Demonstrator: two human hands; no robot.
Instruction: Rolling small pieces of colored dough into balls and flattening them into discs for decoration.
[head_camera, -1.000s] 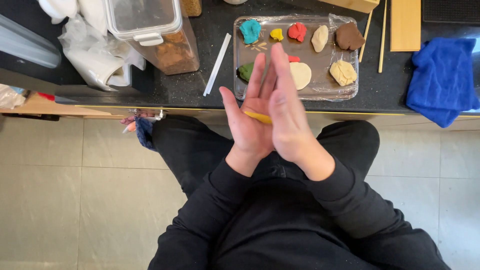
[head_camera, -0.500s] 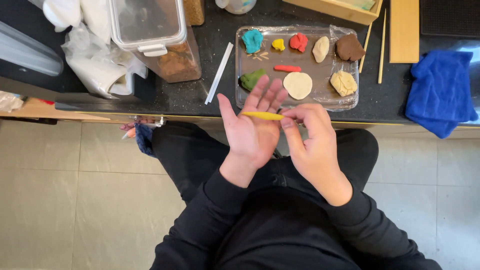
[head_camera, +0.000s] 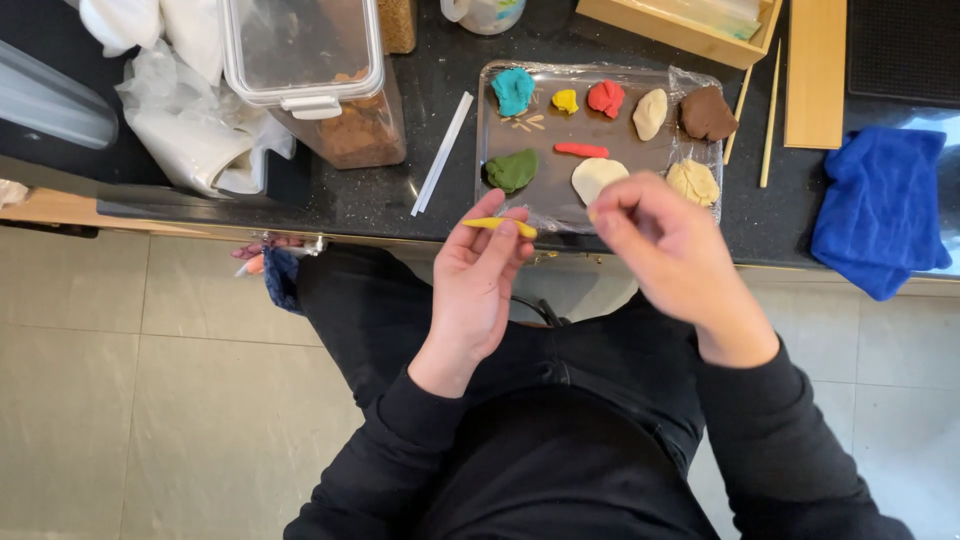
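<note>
My left hand (head_camera: 478, 290) is raised palm up in front of the counter edge, and a thin yellow clay roll (head_camera: 498, 225) lies across its fingertips. My right hand (head_camera: 670, 250) is blurred and hovers to the right of it, apart from the roll, over the tray's near edge. Its fingers are pinched together, and whether they hold a bit of clay is unclear. The foil-lined tray (head_camera: 620, 135) carries teal (head_camera: 513, 90), yellow (head_camera: 565, 100), red (head_camera: 605, 97), beige (head_camera: 650, 113), brown (head_camera: 707, 112) and green (head_camera: 512, 170) clay lumps, a red roll (head_camera: 581, 150) and a cream disc (head_camera: 597, 178).
On the black counter stand a clear lidded container (head_camera: 315, 80) with brown contents, white bags (head_camera: 180, 130), a white stick (head_camera: 442, 153), wooden chopsticks (head_camera: 768, 110), a wooden board (head_camera: 815, 70) and a blue cloth (head_camera: 880, 205). I sit with my lap below the counter edge, over a tiled floor.
My palms were pressed together around the yellow roll. They parted, the right hand pinched the roll's end, then pulled away to the right. The roll stays on my left fingers.
</note>
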